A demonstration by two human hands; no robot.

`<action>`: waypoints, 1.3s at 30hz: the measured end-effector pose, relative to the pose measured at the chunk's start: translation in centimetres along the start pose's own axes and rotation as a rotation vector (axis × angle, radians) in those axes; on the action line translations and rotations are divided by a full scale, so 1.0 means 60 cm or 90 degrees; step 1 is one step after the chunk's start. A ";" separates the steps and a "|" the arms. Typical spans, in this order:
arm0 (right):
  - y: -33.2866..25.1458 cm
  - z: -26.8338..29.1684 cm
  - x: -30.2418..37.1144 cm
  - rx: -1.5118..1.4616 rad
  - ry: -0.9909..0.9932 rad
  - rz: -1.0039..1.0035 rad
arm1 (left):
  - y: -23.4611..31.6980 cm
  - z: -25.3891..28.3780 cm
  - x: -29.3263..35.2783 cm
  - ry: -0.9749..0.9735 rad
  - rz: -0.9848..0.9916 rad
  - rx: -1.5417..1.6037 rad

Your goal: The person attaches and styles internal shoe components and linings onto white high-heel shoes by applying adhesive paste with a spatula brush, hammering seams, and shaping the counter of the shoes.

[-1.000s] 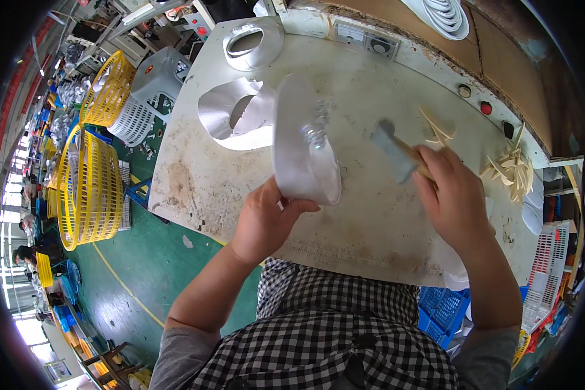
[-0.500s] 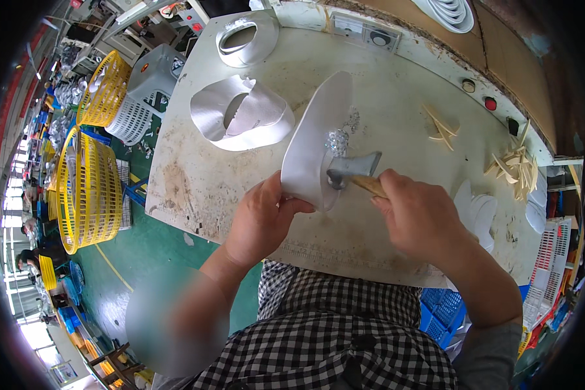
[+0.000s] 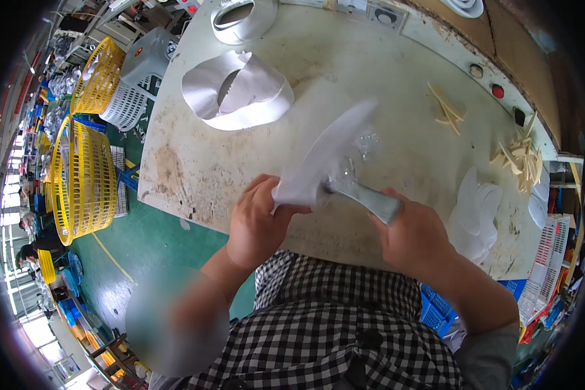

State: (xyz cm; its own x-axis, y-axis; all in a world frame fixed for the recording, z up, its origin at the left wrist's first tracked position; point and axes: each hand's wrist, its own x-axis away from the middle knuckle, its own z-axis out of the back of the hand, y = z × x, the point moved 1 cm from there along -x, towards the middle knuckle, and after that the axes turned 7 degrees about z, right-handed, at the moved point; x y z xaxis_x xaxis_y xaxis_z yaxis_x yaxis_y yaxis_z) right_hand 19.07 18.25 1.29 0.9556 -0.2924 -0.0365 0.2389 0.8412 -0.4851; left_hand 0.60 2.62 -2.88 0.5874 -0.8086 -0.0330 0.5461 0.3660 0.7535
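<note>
My left hand (image 3: 261, 211) pinches the lower end of a white shoe upper (image 3: 312, 159), which stands tilted over the table and is smeared by motion. Glittering clear stones (image 3: 348, 170) show along its right side. Wrapped round a hammer, my right hand (image 3: 415, 231) is just right of the upper. The grey metal hammer head (image 3: 367, 198) reaches to the upper's lower right side; whether it touches is blurred, and the wooden handle is hidden by the hand. Beyond my left hand lies a second white upper (image 3: 266, 97), bent into a loop.
Another looped white piece (image 3: 246, 26) lies at the table's far left. On the right are cream strips (image 3: 520, 159) in a pile and flat white pieces (image 3: 478, 211). A raised ledge (image 3: 429, 36) bounds the back. Yellow baskets (image 3: 84, 185) stand on the floor at left.
The upper has tipped to the right and blurred. The hammer has turned, its head now pointing up-left, and my right hand has moved slightly down. The whole view has shifted a little.
</note>
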 end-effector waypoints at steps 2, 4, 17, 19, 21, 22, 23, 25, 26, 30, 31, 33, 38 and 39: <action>0.004 -0.011 0.001 -0.006 -0.078 -0.037 | -0.007 -0.004 0.013 0.050 -0.137 0.011; 0.004 -0.011 -0.004 -0.014 -0.070 -0.034 | -0.013 -0.001 0.025 0.059 -0.176 0.014; -0.018 -0.023 0.015 -0.044 -0.119 -0.004 | -0.066 -0.015 0.078 -0.011 -0.248 -0.015; -0.015 -0.015 0.008 -0.051 -0.092 0.006 | -0.080 -0.028 0.094 -0.140 0.177 0.286; -0.029 -0.005 0.010 -0.054 -0.062 0.036 | -0.102 -0.020 0.089 -0.180 0.303 0.476; -0.038 -0.001 0.015 -0.056 -0.030 0.061 | -0.099 -0.015 0.087 -0.223 0.428 0.666; -0.036 -0.010 0.022 -0.058 -0.032 0.058 | -0.088 -0.013 0.087 -0.225 0.432 0.667; -0.023 -0.034 0.028 -0.002 -0.139 0.009 | -0.044 -0.006 0.083 -0.021 -0.269 -0.150; -0.021 -0.029 0.026 0.000 -0.138 0.009 | -0.062 -0.009 0.088 -0.066 -0.239 -0.120; -0.028 0.001 0.016 -0.034 -0.111 0.017 | -0.089 -0.026 0.092 -0.086 -0.193 -0.075; -0.033 0.004 0.024 -0.048 -0.069 0.035 | -0.086 -0.033 0.095 -0.124 0.020 0.085; -0.026 -0.021 0.040 -0.041 -0.118 0.023 | -0.074 -0.032 0.099 -0.161 0.239 0.240; -0.027 0.000 0.020 -0.008 -0.182 -0.006 | -0.045 -0.003 0.085 -0.017 -0.257 -0.093; -0.027 0.009 0.021 -0.021 -0.124 0.013 | -0.049 -0.004 0.082 -0.015 -0.256 -0.095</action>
State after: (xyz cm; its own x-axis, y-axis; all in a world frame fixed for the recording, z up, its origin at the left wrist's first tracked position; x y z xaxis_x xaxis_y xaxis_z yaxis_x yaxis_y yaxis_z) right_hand 19.97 16.78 2.47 0.9762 -0.1790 0.1222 0.2165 0.8293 -0.5152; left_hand 2.02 -2.30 -5.45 0.2967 -0.9103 -0.2886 0.8108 0.0805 0.5797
